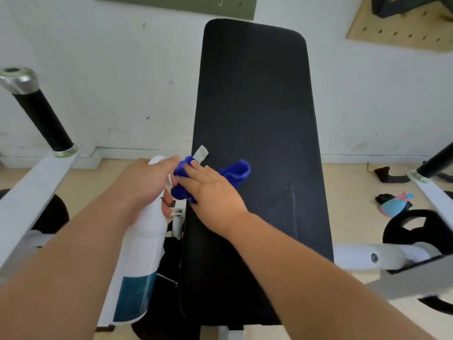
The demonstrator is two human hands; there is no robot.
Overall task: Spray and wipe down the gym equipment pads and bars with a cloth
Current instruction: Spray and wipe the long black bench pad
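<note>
A long black bench pad [255, 114] runs away from me toward the white wall. My right hand [210, 190] presses a blue cloth [235, 173] flat against the pad's left side, a white tag sticking up from the cloth. My left hand [147, 185] grips the neck of a white spray bottle [142, 251] with a teal label, held upright just left of the pad, its head beside the cloth. A black-gripped bar [41, 114] with a chrome end rises at the left on a white frame arm.
White frame tubes [367, 256] flank the pad on both sides. Black weight plates [411, 229] sit at the right and lower left. Another black bar [438, 160] pokes in at the right. Gloves and a blue-pink item [394, 204] lie on the beige floor.
</note>
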